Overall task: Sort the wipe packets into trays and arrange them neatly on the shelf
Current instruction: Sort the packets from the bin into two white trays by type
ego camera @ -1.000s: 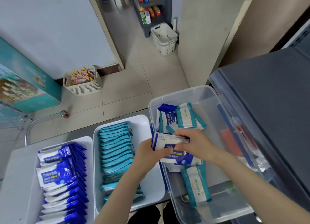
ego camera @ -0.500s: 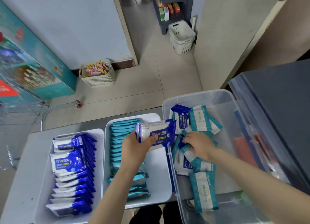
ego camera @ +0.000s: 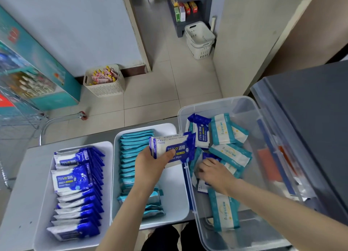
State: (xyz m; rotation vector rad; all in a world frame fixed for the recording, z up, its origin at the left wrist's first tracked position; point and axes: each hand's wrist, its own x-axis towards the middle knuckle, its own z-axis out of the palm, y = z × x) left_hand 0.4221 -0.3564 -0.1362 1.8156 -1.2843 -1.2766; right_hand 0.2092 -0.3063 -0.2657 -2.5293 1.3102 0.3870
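Holding a blue-and-white alcohol wipe packet, the left hand keeps it in the air above the right part of the middle white tray, close to the edge of the clear plastic bin. The thumb lies on the printed front of the packet and the other fingers are curled behind it, so this hand is closed around the packet. It looks like a second packet is behind the first one, but I cannot tell for sure.

The right hand is inside the clear bin, palm down, with the fingers bent onto a blue packet in the pile; whether it really pinches the packet or only presses on it I cannot tell. Around this hand lie loose teal-and-white wipe packets, and one more blue packet stands at the far side of the bin. One teal packet lies near the front of the bin, under the right forearm.

The middle tray holds a row of teal packets standing on edge along its left side. The left white tray holds a row of blue-and-white packets, most on edge, two showing their fronts. Both trays and the bin sit side by side on a grey counter. On the tiled floor behind stands a white basket with small snack packs
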